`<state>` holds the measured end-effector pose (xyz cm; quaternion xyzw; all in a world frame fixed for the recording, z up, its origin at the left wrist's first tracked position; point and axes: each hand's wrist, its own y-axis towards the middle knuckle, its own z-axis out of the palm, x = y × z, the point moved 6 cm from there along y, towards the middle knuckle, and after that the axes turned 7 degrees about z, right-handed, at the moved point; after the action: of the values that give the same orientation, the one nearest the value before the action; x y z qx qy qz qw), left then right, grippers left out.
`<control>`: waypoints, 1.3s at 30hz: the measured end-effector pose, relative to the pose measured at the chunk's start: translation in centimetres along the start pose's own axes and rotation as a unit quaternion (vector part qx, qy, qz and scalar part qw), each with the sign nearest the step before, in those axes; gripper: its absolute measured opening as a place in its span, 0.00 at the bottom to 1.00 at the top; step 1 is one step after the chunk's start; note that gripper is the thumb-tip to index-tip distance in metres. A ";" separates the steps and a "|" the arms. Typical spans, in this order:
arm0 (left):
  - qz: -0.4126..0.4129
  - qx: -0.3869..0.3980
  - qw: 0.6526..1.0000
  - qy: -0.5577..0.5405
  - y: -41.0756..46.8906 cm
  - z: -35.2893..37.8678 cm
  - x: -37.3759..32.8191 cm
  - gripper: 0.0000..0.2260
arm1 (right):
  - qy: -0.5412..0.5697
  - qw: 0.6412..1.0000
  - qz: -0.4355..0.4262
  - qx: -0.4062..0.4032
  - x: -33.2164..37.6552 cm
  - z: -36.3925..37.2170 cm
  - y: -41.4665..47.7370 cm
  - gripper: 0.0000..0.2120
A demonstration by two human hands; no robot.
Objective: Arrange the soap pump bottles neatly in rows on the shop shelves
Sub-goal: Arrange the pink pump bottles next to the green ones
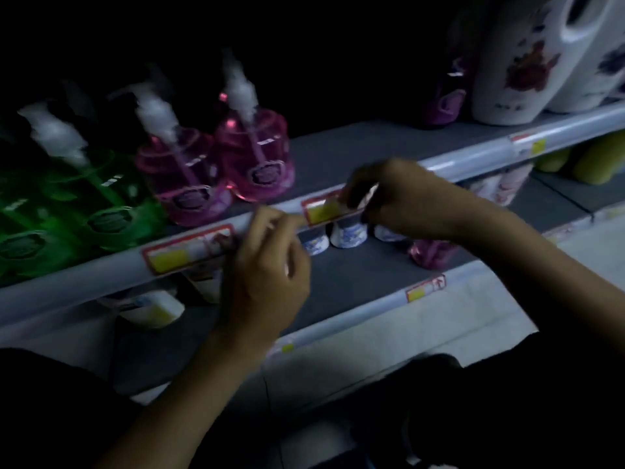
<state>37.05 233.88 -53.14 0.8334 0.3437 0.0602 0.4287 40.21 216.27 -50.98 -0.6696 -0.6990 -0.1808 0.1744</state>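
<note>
Up on the shelf [355, 143], green soap pump bottles [101, 204] and pink soap pump bottles [243, 164] stand in rows at the left. Right hand [395, 201] pinches the price label [321, 211] on the shelf's front rail [466, 154]; left hand [267, 265] curls beside it, grip unclear in the blur.

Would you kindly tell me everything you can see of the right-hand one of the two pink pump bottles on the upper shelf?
The right-hand pink bottle is squat, of clear pink plastic, with a white pump head, a tube showing inside and a dark oval label low in front, too blurred to read. It stands upright near the front of the upper shelf, close beside its pink neighbour, bare shelf to its right.
</note>
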 end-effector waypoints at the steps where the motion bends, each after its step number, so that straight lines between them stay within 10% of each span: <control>1: 0.006 0.066 0.997 -0.030 -0.9 2.5 -1.1 0.05 | -0.036 0.993 0.029 0.113 -1.8 2.0 -1.2 0.15; 5: -0.064 0.303 0.944 -0.118 -4.4 13.8 -2.5 0.04 | -0.139 0.866 0.259 0.405 -12.3 9.0 -5.0 0.12; 10: -0.314 0.406 0.835 -0.197 -5.7 25.1 -1.2 0.13 | -0.039 0.910 0.404 0.090 -24.0 10.2 -3.6 0.10; 14: -0.303 0.449 0.810 -0.225 -4.8 30.4 -2.2 0.22 | 0.244 0.820 0.517 -0.019 -28.1 10.4 -2.7 0.25; 18: -0.360 0.448 0.768 -0.281 -4.6 33.8 -1.9 0.33 | 0.229 0.883 0.407 -0.053 -30.7 12.7 1.3 0.43; 23: -0.372 0.439 0.754 -0.316 -4.5 34.1 -0.9 0.37 | 0.175 0.894 0.403 -0.091 -28.8 11.4 0.9 0.20; 29: -0.359 0.425 0.767 -0.321 -5.4 32.9 3.0 0.33 | 0.192 0.917 0.326 0.129 -26.6 17.4 2.1 0.29; 39: -0.474 0.295 0.753 -0.347 -10.5 26.3 5.0 0.34 | 0.183 0.941 0.246 0.143 -20.7 17.1 2.7 0.28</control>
<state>45.78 223.44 -78.47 0.6122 0.5233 -0.5485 0.2245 43.75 206.59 -75.92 -0.7437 -0.4871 -0.1500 0.4326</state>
